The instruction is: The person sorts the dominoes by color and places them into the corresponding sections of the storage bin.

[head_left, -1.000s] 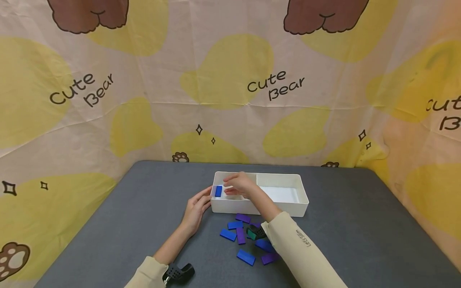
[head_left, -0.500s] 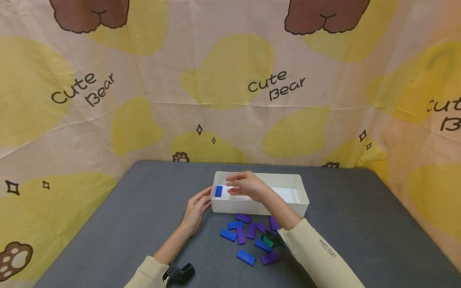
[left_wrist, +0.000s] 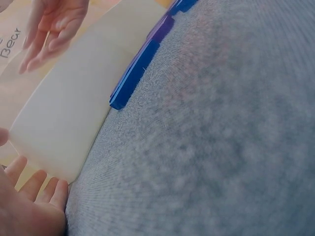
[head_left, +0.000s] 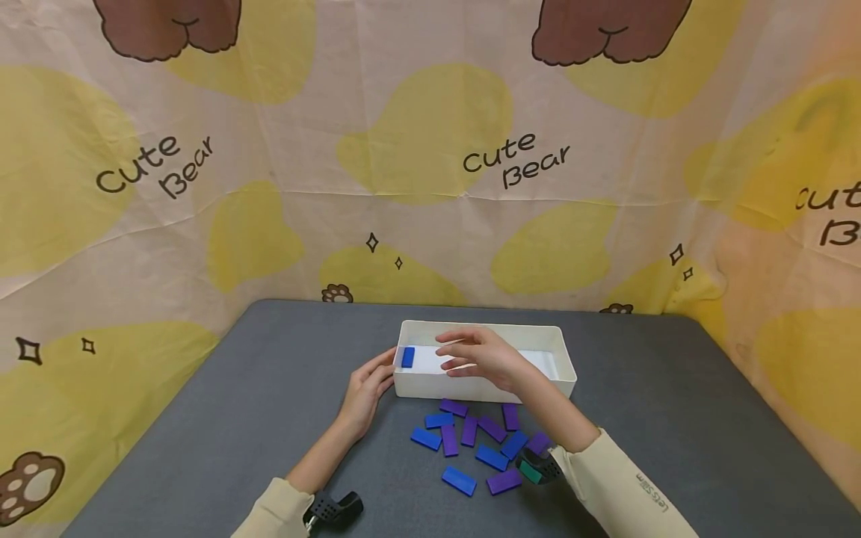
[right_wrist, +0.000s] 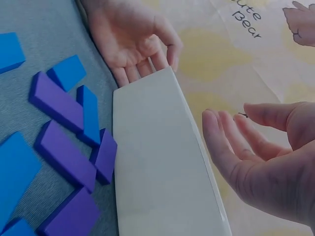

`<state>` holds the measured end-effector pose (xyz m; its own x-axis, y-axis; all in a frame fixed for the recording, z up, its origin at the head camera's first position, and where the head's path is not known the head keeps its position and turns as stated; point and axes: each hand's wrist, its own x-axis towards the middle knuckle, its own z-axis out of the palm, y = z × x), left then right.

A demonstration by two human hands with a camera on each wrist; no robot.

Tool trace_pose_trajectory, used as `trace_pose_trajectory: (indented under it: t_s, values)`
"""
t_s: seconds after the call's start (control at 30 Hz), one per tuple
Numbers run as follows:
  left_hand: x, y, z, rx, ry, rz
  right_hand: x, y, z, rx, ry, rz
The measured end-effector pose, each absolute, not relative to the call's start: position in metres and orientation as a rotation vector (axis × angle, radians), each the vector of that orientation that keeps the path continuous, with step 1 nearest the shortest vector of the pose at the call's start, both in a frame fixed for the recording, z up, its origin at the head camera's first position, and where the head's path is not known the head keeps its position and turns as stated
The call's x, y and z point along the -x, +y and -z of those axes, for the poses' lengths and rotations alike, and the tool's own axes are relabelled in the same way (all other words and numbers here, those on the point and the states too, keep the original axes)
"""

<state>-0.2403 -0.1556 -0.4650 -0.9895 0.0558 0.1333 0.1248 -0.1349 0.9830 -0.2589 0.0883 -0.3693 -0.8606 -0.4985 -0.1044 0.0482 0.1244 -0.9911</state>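
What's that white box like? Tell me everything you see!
The white box is long and open-topped, with rounded corners and smooth walls that look like plastic. It sits upright on the gray table, beyond some loose purple and blue blocks. One blue block is inside, at the left end. The left hand touches that end; the right hand hangs above, hiding part of the inside.

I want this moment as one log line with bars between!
left hand: at left end of white box | right hand: above box, holding nothing | blue block: inside box | other blue blocks, purple blocks: on gray table
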Motion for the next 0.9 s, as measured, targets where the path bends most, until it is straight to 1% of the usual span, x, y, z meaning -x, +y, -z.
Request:
trace_pose_trajectory:
  t_s: [0.5, 0.9]
  values:
    - [0.24, -0.155, 0.466, 0.199, -2.026, 2.335, 0.234, 0.136, 0.377, 0.613, 2.025, 1.734]
    - [0.242, -0.156, 0.467, 0.195, -2.029, 2.326, 0.222, 0.163, 0.391, 0.639, 2.058, 1.696]
